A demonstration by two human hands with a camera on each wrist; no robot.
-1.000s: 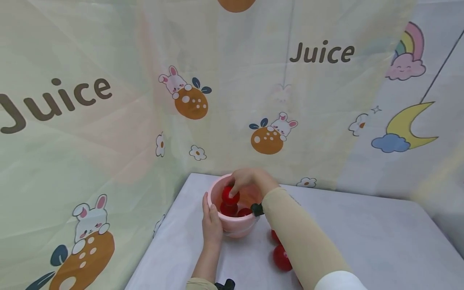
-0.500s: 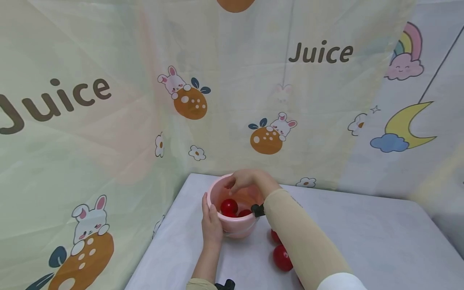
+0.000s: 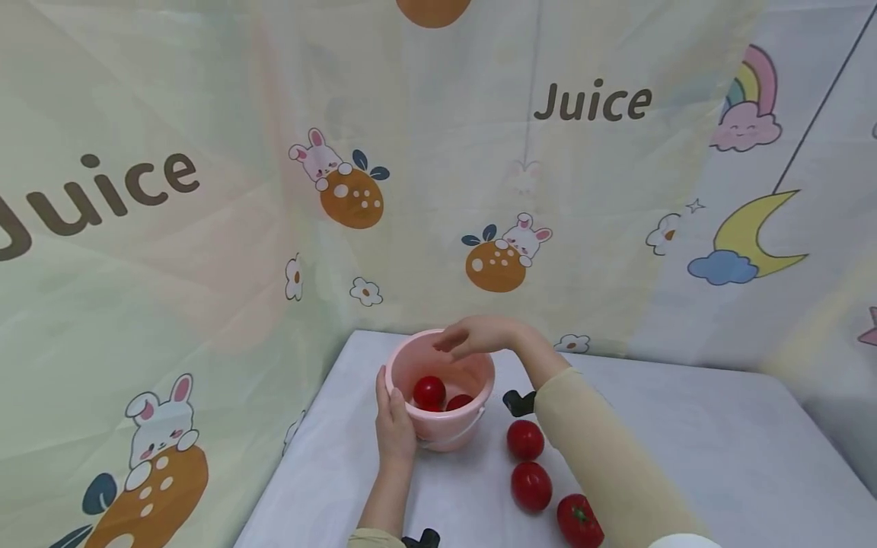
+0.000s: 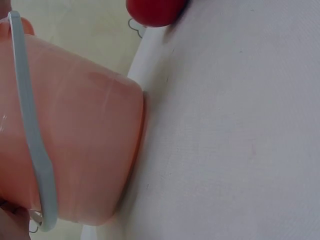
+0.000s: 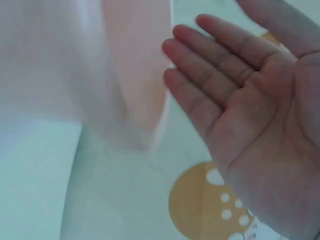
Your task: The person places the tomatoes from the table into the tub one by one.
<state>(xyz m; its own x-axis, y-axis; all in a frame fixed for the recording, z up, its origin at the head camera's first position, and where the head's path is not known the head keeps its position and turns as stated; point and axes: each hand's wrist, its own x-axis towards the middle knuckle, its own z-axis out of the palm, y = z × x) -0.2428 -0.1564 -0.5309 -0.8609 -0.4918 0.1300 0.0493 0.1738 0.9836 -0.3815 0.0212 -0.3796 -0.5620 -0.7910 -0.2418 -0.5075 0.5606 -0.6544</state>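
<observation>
A pink bucket (image 3: 448, 440) with a pale grey handle (image 4: 37, 145) stands upright on the table. My left hand (image 3: 395, 434) rests against its left outer side, fingers straight along the wall and thumb toward the front; some fingers are hidden behind it. Inside the bucket lie red round tomato-like fruits (image 3: 429, 391), partly hidden by the rim. Over the bucket's back right rim hovers my right hand (image 3: 479, 337), holding nothing. In the right wrist view its palm and fingers are spread out beside the bucket's rim.
To the right of the bucket, a red round fruit (image 3: 525, 440), another red fruit (image 3: 530, 487) and a tomato (image 3: 579, 521) with a green top lie in a slanting row on the white tabletop (image 3: 685, 449). A printed cloth (image 3: 425, 228) hangs behind and on the left.
A second ago my right hand held a red fruit inside the bucket. It let go, then rose and moved right. My left hand stays at the bucket; the head view has shifted slightly.
</observation>
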